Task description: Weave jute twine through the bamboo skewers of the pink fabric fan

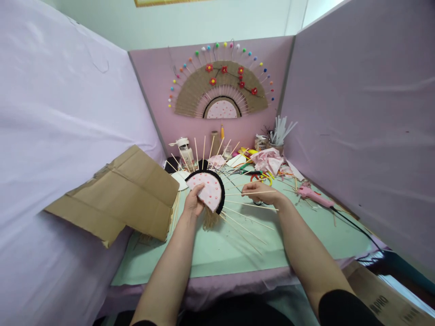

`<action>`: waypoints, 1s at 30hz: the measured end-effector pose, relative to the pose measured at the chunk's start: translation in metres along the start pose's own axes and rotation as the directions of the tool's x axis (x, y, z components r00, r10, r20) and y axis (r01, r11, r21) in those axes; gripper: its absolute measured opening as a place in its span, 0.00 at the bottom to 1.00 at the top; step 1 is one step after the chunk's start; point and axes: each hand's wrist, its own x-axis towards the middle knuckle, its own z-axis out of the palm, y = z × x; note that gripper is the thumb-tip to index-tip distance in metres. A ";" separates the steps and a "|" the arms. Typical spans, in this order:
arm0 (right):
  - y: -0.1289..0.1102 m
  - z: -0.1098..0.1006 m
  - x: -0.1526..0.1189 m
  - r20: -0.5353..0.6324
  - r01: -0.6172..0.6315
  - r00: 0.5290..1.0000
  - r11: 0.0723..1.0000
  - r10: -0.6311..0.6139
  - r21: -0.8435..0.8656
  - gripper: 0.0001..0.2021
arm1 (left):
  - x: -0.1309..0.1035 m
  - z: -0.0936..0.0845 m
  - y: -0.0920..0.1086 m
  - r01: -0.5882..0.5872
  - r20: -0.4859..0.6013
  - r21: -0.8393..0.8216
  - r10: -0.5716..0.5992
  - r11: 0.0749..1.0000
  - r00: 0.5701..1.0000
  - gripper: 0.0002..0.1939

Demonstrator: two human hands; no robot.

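My left hand (194,202) grips the straight lower edge of a half-round fan base (210,190), its thumb on the pink dotted face. Black trim (222,192) borders the curved edge, and thin wooden sticks (246,219) fan outward from it. A tan fringe (210,220) hangs under the base. Among the right-hand sticks, my right hand (257,192) is closed in a pinch. A thin dark line runs up to its fingertips, but what they hold is too small to make out.
A finished-looking fan (222,86) with pompom tips hangs on the back panel. Folded cardboard (125,194) leans at left. A pink glue gun (314,195) with a cord lies right. Scissors (261,178), pink cloth (267,160), a white-lidded bottle (186,151) and white glue sticks (281,131) crowd the back.
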 end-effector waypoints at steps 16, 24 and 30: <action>-0.001 0.015 -0.002 0.269 -0.033 0.962 0.999 0.042 -0.038 0.17 | 0.001 -0.001 0.000 -0.045 -0.035 -0.043 0.043 0.998 0.998 0.14; -0.003 -0.003 -0.011 0.115 0.090 0.987 0.978 -0.113 0.190 0.12 | -0.001 0.000 0.002 -0.028 -0.036 -0.041 0.026 0.999 0.999 0.10; 0.001 -0.003 -0.005 0.056 0.169 0.977 0.903 -0.207 0.395 0.12 | -0.003 0.001 0.001 -0.010 0.014 -0.022 0.010 1.000 1.000 0.10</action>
